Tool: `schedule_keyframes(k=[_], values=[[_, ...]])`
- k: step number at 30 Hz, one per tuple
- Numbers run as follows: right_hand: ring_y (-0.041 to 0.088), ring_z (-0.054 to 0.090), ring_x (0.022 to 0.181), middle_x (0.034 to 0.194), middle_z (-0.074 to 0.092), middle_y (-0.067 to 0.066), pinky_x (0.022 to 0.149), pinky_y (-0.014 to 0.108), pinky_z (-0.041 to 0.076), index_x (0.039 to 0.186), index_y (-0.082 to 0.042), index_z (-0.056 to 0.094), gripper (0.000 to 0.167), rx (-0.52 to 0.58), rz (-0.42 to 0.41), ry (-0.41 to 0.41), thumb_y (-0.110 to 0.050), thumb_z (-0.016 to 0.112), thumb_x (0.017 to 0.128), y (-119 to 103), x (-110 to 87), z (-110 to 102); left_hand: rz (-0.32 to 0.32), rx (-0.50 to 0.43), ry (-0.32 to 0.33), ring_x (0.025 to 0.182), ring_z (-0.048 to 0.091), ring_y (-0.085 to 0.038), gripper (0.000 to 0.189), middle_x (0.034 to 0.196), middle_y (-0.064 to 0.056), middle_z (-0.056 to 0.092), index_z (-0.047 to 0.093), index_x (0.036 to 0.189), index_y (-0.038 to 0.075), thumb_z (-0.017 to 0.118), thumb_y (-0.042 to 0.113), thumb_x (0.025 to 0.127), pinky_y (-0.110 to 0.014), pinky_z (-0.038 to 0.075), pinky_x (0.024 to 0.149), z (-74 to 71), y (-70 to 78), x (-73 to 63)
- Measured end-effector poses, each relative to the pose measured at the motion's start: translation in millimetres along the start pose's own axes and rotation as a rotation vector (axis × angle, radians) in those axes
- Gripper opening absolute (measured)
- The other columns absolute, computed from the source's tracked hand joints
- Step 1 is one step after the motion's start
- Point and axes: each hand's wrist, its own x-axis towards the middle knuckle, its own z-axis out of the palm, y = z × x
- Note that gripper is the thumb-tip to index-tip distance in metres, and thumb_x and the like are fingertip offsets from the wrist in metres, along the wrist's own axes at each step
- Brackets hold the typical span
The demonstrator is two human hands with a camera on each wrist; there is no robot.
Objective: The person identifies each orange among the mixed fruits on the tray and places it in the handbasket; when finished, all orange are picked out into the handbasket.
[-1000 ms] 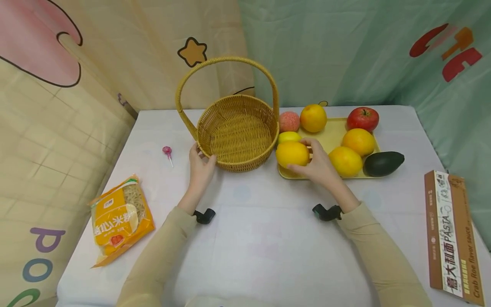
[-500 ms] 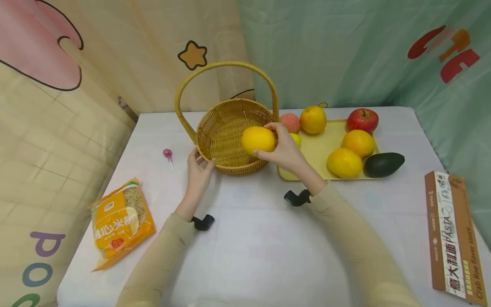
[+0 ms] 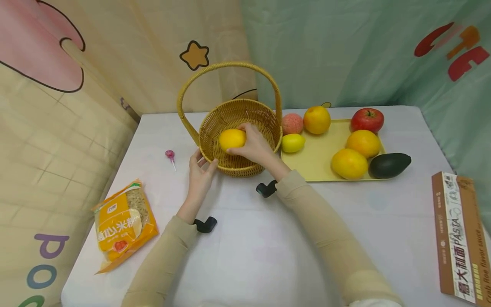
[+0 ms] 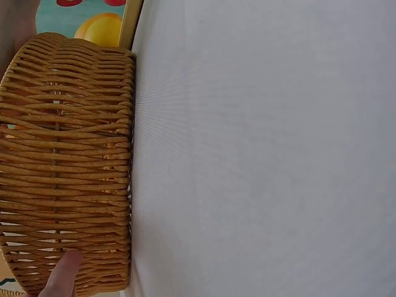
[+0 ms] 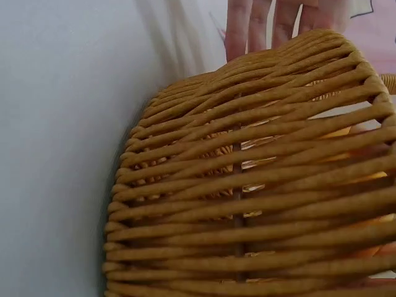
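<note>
A woven wicker basket (image 3: 241, 171) with a tall arched handle stands upright at the back middle of the table. My right hand (image 3: 255, 145) reaches over its front rim and grips an oval yellow-orange fruit (image 3: 231, 140) inside it. Whether the fruit touches the basket's bottom I cannot tell. My left hand (image 3: 200, 172) rests against the basket's left front side. Its thumb (image 4: 64, 272) lies on the outer wall in the left wrist view, and its straight fingers (image 5: 260, 28) touch the basket in the right wrist view. Through the weave there, the fruit is mostly hidden.
Right of the basket, a yellow tray (image 3: 310, 164) holds a red apple (image 3: 367, 120), a lemon (image 3: 293, 143) and several other fruits. A dark green avocado-like fruit (image 3: 390, 165) overlaps its edge. A lollipop (image 3: 170, 156), orange food bag (image 3: 124, 226) and pasta box (image 3: 458, 238) lie around.
My right hand has carried the oval yellow-orange fruit leftward from the tray, over the rim and down into the basket. The lemon shows fully now. My left hand has stayed at the basket.
</note>
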Motion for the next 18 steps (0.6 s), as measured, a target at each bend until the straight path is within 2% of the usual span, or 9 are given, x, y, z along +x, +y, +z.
schedule_keyframes(k=[7,12,18], values=[[0.030,0.055,0.116,0.135,0.050,0.017,0.100,0.044,0.050,0.137,-0.008,0.042,0.076,-0.010,0.030,-0.062,-0.037,0.082,0.079,-12.4,11.6,18.3,-0.038,-0.099,-0.004,0.140,0.034,-0.028,0.071,0.157,-0.013,0.026,0.017,0.154,0.005,0.059,0.012,0.097,-0.039,0.047,0.109,3.3,-2.1,0.7],[0.031,0.053,0.124,0.141,0.047,0.018,0.105,0.046,0.048,0.142,-0.008,0.041,0.077,-0.068,0.047,-0.126,-0.036,0.079,0.083,-16.4,14.6,29.3,-0.042,-0.106,0.008,0.139,0.035,-0.027,0.070,0.157,-0.012,0.027,0.019,0.154,0.006,0.060,0.012,0.097,-0.038,0.047,0.109,4.2,-2.7,0.3],[0.032,0.046,0.134,0.151,0.044,0.014,0.111,0.048,0.043,0.150,-0.011,0.036,0.081,-0.100,0.042,-0.158,-0.038,0.076,0.085,-16.8,14.1,29.0,-0.030,-0.076,0.014,0.139,0.035,-0.027,0.070,0.157,-0.012,0.027,0.020,0.154,0.006,0.060,0.015,0.098,-0.038,0.047,0.109,2.8,-2.0,-0.9]])
